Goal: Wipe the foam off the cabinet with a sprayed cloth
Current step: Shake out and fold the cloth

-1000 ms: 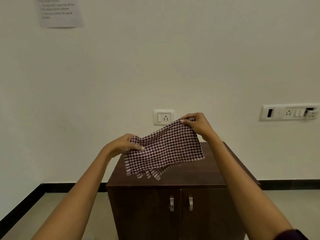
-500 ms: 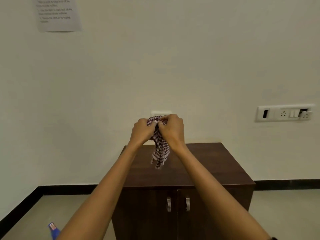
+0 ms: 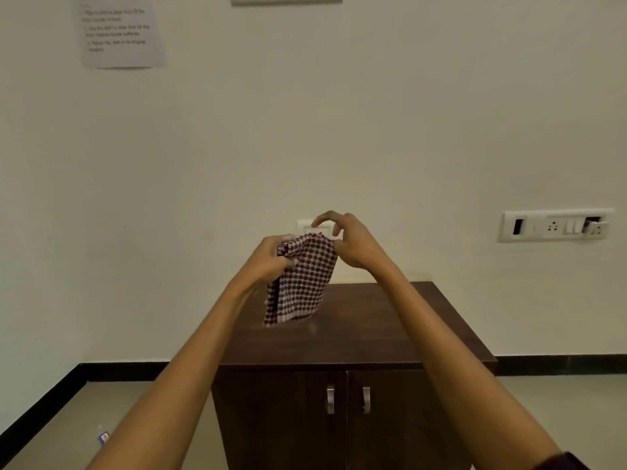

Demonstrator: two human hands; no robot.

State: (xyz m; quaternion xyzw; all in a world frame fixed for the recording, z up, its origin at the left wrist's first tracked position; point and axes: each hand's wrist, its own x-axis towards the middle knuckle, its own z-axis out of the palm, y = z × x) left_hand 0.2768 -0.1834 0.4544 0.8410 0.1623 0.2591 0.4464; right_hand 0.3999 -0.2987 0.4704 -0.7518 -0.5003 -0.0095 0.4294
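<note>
Ahead, a dark wooden cabinet point(image 3: 390, 334) stands against a cream wall point(image 3: 339, 130); left hand point(image 3: 271, 257) grips the folded checked cloth point(image 3: 302, 279), right hand point(image 3: 356, 247) loose, holding nothing, at its 2 o'clock.

Printed lines on wall notice point(image 3: 124, 32), too blurred to read

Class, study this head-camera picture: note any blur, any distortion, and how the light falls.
Head view: the white paper notice is too soft to read; the white switch panel sits tilted, likely from the wide lens; the light is soft and even, with a faint sheen on the dark brown wooden cabinet top below the checked maroon-and-white cloth.
</note>
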